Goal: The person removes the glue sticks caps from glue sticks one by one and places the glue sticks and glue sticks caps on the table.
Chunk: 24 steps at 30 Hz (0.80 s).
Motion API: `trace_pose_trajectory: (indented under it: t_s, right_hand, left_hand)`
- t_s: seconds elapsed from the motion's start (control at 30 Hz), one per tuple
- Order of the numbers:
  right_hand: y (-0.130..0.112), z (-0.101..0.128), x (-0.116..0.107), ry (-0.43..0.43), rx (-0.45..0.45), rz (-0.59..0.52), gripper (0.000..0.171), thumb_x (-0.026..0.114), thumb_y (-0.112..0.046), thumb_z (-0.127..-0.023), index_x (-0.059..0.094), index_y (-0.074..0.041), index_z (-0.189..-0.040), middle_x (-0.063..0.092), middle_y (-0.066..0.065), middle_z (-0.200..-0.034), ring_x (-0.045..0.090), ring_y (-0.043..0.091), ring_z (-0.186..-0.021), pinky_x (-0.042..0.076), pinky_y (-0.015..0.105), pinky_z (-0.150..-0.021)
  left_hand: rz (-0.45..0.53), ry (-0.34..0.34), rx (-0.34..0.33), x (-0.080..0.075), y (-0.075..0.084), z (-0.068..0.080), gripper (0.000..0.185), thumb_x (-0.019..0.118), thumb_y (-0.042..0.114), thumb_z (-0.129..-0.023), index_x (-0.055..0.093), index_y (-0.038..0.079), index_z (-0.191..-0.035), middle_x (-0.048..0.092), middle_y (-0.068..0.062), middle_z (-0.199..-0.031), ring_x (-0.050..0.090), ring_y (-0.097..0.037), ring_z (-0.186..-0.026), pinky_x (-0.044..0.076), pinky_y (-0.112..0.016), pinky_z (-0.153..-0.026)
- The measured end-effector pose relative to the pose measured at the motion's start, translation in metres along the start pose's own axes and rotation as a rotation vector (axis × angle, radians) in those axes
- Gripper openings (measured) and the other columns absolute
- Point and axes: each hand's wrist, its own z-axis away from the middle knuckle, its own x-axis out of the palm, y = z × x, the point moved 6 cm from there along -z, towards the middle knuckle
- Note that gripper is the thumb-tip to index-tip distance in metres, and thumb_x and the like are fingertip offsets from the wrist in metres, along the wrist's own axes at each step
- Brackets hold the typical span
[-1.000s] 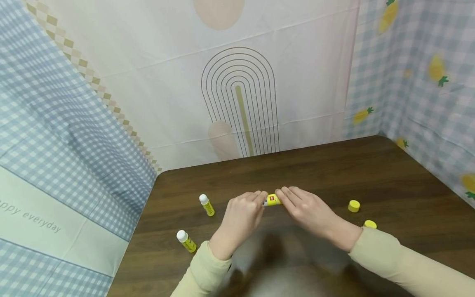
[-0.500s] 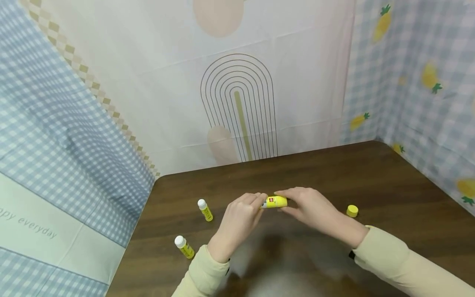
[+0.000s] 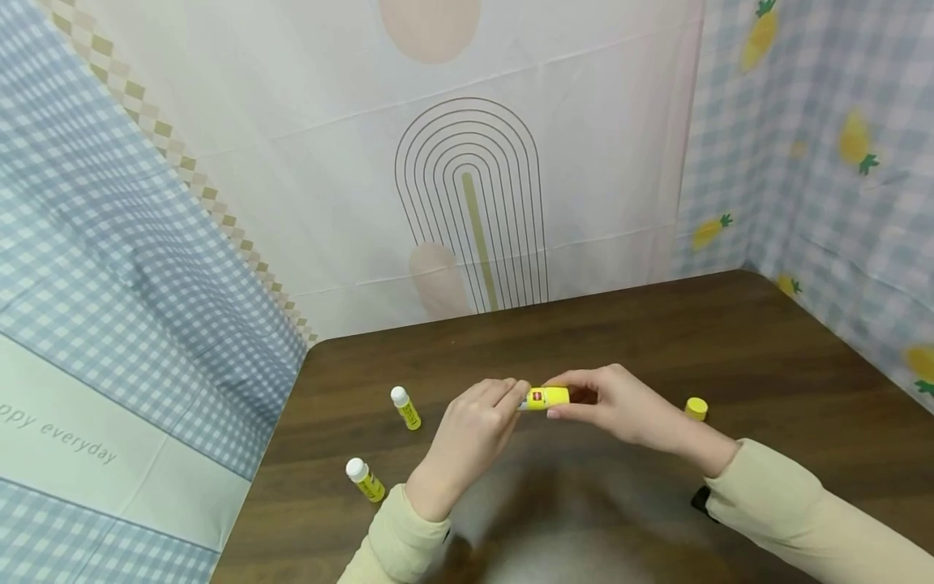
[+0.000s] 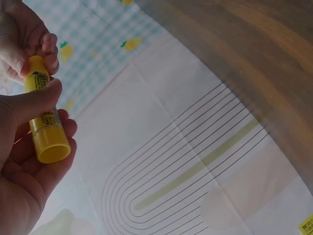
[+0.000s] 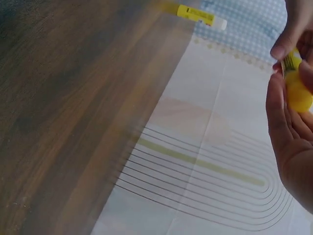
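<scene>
A yellow glue stick point(image 3: 546, 397) is held level above the dark wooden table point(image 3: 766, 357) between both hands. My left hand point(image 3: 503, 396) pinches its left end, where a red label shows. My right hand point(image 3: 576, 397) curls its thumb and fingers round the right end. In the left wrist view the glue stick point(image 4: 44, 122) lies under my left thumb point(image 4: 34, 100), with its flat yellow end toward the camera. The right wrist view shows the stick's end point(image 5: 297, 88) in my right hand's fingers point(image 5: 283, 112).
Two uncapped glue sticks with white tips lie at the table's left, one point(image 3: 406, 407) farther back and one point(image 3: 365, 480) nearer. A loose yellow cap point(image 3: 696, 408) sits right of my right hand. Patterned cloth walls point(image 3: 474, 203) close the table's back and sides.
My right hand has turned and curled more tightly round the stick's right end. The second yellow cap by my right wrist is now hidden behind the sleeve.
</scene>
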Motion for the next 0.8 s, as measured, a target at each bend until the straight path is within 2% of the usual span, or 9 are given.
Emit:
trace_pose_trajectory:
  t_s: [0.17,0.33,0.47,0.6,0.7,0.73,0.8]
  right_hand:
    - [-0.010,0.005,0.002,0.103,-0.160,0.089,0.028,0.075,-0.027,-0.092,0.073,-0.015,-0.117,0.071,-0.012,-0.092,0.061,0.003,-0.072,0.053,0.023,-0.063]
    - [-0.022,0.013,0.002,0.241,-0.432,0.245,0.033,0.080,-0.012,-0.086,0.073,-0.007,-0.118,0.073,-0.006,-0.099,0.063,0.004,-0.078,0.051,0.018,-0.066]
    - [-0.029,0.020,0.003,0.286,-0.593,0.361,0.031,0.074,-0.018,-0.093,0.070,-0.003,-0.120,0.073,-0.001,-0.104,0.066,0.009,-0.086,0.053,0.019,-0.072]
    - [-0.036,0.024,0.005,0.309,-0.708,0.522,0.037,0.057,-0.031,-0.104,0.069,0.000,-0.121,0.072,0.002,-0.103,0.067,0.012,-0.087,0.056,0.023,-0.073]
    - [-0.037,0.026,0.004,0.339,-0.752,0.540,0.042,0.053,-0.034,-0.106,0.069,0.000,-0.122,0.072,0.003,-0.103,0.068,0.013,-0.088,0.057,0.024,-0.074]
    - [-0.036,0.026,0.003,0.334,-0.738,0.502,0.038,0.059,-0.030,-0.103,0.069,0.000,-0.123,0.073,0.003,-0.103,0.068,0.014,-0.088,0.056,0.024,-0.074]
    - [-0.032,0.024,-0.001,0.308,-0.645,0.376,0.035,0.070,-0.024,-0.097,0.070,-0.002,-0.124,0.074,0.002,-0.107,0.070,0.013,-0.091,0.056,0.024,-0.075]
  left_hand:
    - [-0.015,-0.020,-0.001,-0.002,0.001,0.000,0.029,0.082,0.004,-0.082,0.074,0.005,-0.109,0.075,-0.007,-0.103,0.071,-0.018,-0.091,0.056,-0.029,-0.086]
    - [0.017,-0.039,-0.004,-0.005,0.000,-0.001,0.029,0.082,0.004,-0.082,0.073,0.006,-0.109,0.075,-0.005,-0.104,0.071,-0.017,-0.093,0.056,-0.029,-0.087]
    - [0.050,-0.043,-0.008,-0.007,0.000,-0.001,0.027,0.082,0.004,-0.082,0.073,0.007,-0.108,0.075,-0.004,-0.104,0.070,-0.016,-0.094,0.055,-0.028,-0.088]
    - [0.079,-0.056,-0.017,-0.008,0.000,0.000,0.028,0.081,0.004,-0.083,0.073,0.006,-0.110,0.075,-0.004,-0.105,0.070,-0.015,-0.095,0.055,-0.028,-0.088]
    - [0.067,-0.051,-0.014,-0.009,0.002,0.000,0.030,0.083,0.005,-0.081,0.074,0.006,-0.110,0.075,-0.004,-0.105,0.070,-0.015,-0.095,0.055,-0.027,-0.088]
    - [0.048,-0.041,-0.005,-0.009,0.003,0.001,0.030,0.083,0.005,-0.081,0.074,0.006,-0.110,0.075,-0.004,-0.105,0.070,-0.015,-0.095,0.055,-0.027,-0.088]
    - [-0.003,-0.006,0.026,-0.012,0.006,0.000,0.030,0.083,0.006,-0.081,0.074,0.006,-0.110,0.075,-0.004,-0.104,0.070,-0.015,-0.094,0.054,-0.026,-0.089]
